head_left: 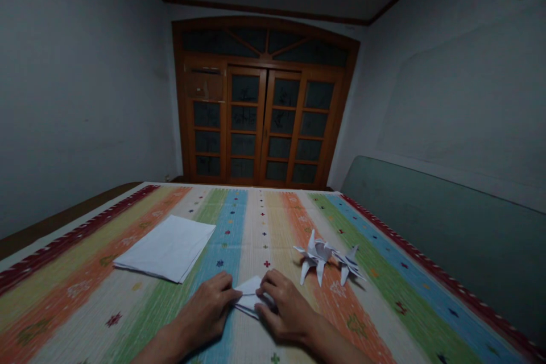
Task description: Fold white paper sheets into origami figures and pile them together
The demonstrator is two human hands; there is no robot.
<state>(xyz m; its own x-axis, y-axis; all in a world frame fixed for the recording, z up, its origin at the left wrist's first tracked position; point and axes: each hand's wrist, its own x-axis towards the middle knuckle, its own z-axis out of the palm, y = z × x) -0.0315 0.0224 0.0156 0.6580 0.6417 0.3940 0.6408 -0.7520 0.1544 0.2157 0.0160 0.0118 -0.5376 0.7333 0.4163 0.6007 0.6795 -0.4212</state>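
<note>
My left hand (209,310) and my right hand (286,308) meet over a small folded piece of white paper (248,294) lying on the striped cloth (384,318). Both hands pinch and press it with curled fingers, the left at its left edge, the right on its right side. Most of the paper is hidden under my fingers. Two finished folded paper figures (327,260) with pointed wings lie just to the right of my right hand.
A stack of white paper sheets (167,247) lies on the cloth to the left. A dark green padded headboard or bench (447,233) runs along the right side. A wooden double door (262,125) with glass panes stands at the far wall.
</note>
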